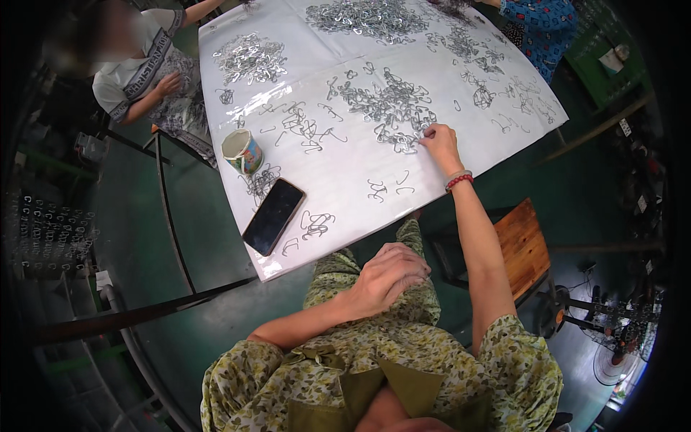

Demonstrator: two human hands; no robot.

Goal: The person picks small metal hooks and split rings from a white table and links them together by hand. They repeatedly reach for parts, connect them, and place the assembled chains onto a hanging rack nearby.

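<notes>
My right hand point(442, 146) reaches over the white table, thumb and fingers pinched on a small metal hook at the near right edge of a loose pile of S-shaped metal hooks point(389, 101). A red bead bracelet circles that wrist. My left hand point(393, 277) is held above my lap near the table's front edge, fingers curled in; whatever it may hold is hidden. Just past it on the table lie a few separate hooks point(376, 191). Another small scatter of hooks point(306, 129) lies left of the pile.
A black phone point(274, 217) and a patterned cup point(243, 152) stand along the table's left side, with tangled hooks point(260, 183) between them. Larger hook heaps point(367, 19) lie farther back. One person sits at left, another at far right. A wooden stool point(524, 248) is at my right.
</notes>
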